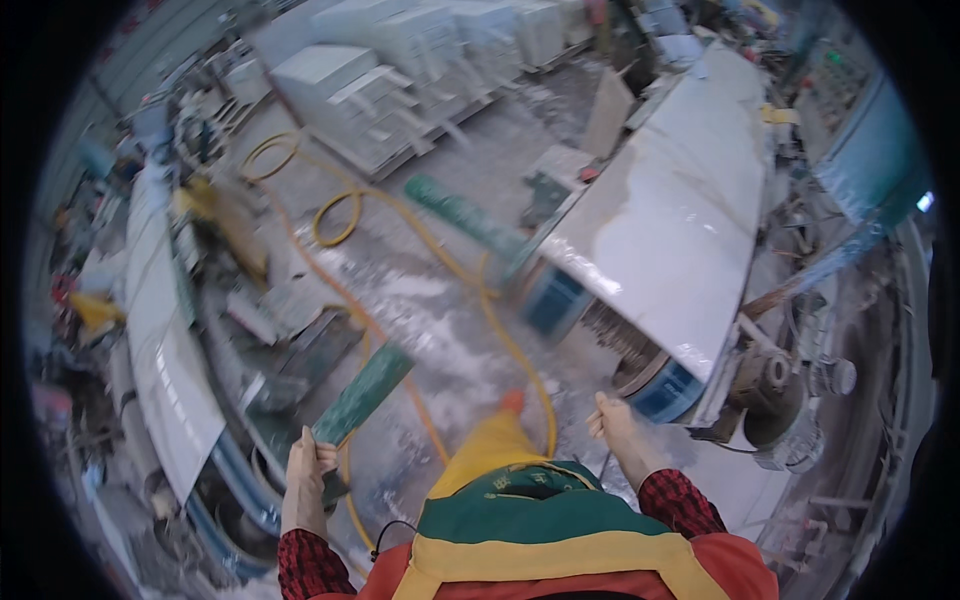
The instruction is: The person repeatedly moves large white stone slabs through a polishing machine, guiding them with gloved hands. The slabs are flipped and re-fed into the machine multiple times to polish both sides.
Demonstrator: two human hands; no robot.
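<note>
On the left, my left hand [307,465] is raised with its fingers curled in. Whatever it may hold is hidden. Just beyond it in the picture lies a green beam [368,392] on the floor side; whether the two touch I cannot tell. My right hand [620,428] is lifted on the other side of my body, fingers curled, close to the near end of a white-topped machine table [672,225]. A thin dark line shows under that hand, too blurred to name. I wear a yellow and green apron [540,500] over red checked sleeves.
A yellow hose [420,232] loops over the dusty floor beside an orange one [318,265]. Stacked pale slabs [380,105] stand at the back. Another green beam [465,215] lies by the right table. A long white conveyor [165,370] runs along the left; a motor [765,385] sits right.
</note>
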